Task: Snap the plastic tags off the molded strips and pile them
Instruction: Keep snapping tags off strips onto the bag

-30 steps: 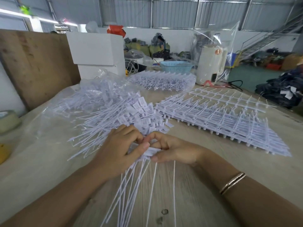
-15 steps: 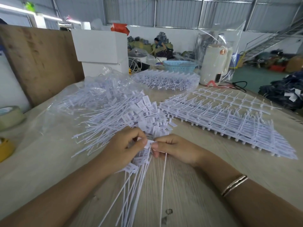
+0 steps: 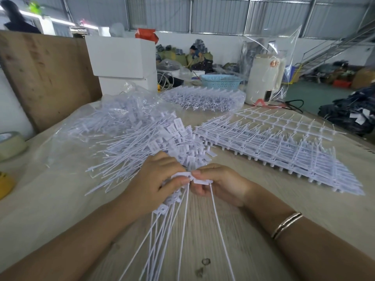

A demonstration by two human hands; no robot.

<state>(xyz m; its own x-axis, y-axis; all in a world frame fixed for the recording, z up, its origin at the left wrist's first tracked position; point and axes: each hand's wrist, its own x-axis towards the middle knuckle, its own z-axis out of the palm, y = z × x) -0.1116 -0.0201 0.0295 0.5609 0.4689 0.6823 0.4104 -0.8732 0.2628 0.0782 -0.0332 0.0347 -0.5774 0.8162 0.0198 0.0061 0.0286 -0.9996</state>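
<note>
White plastic tags [image 3: 199,180] sit between two hands, low over the wooden surface [image 3: 243,250]. The left hand [image 3: 156,185] pinches a bunch of tags, and their long thin tails hang down toward the person. The right hand [image 3: 220,184] pinches one tag at its flat head, right beside the left thumb. Both grips are closed tight on the tags. Just behind the hands lies a big pile of loose tags [image 3: 146,142] on a clear plastic sheet [image 3: 67,134]. To the right lie flat molded strips [image 3: 280,147] in a stack. A blue basket [image 3: 221,81] stands far back.
</note>
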